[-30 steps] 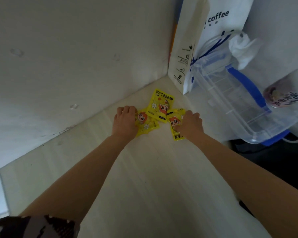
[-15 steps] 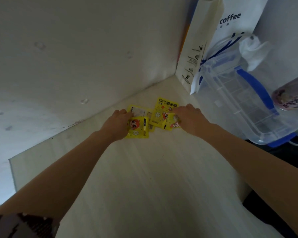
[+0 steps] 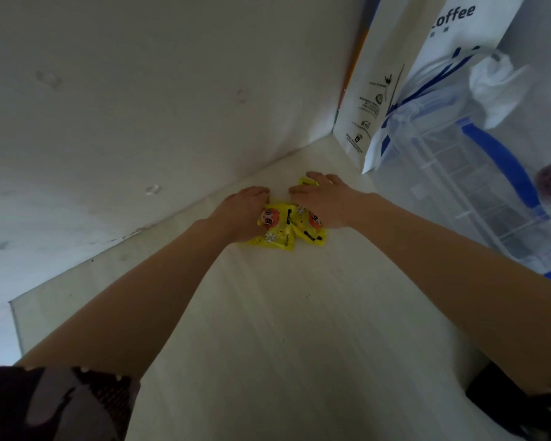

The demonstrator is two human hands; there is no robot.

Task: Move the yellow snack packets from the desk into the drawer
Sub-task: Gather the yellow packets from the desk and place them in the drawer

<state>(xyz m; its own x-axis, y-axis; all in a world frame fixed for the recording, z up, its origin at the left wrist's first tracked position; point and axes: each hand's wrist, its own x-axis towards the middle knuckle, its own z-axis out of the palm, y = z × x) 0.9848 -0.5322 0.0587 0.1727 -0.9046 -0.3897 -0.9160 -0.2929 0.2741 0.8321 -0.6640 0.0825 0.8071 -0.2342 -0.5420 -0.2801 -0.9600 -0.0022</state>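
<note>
Several yellow snack packets (image 3: 279,232) with a cartoon face lie bunched together on the pale desk (image 3: 268,313), close to the wall. My left hand (image 3: 240,213) lies palm down on the left side of the bunch, fingers stretched past its far edge. My right hand (image 3: 326,202) presses flat on the right-hand packets (image 3: 312,235), and a yellow corner shows under its fingertips. Both hands hide much of the pile. No drawer is in view.
A white paper coffee bag (image 3: 392,74) stands in the corner at the back right. A clear plastic box with blue handles (image 3: 477,186) fills the right side, with white tissue on it. The white wall (image 3: 140,106) runs along the desk's left edge.
The spread-out packets have been pushed together into one overlapping bunch. Both hands have closed in towards each other and now lie flat on top of it.
</note>
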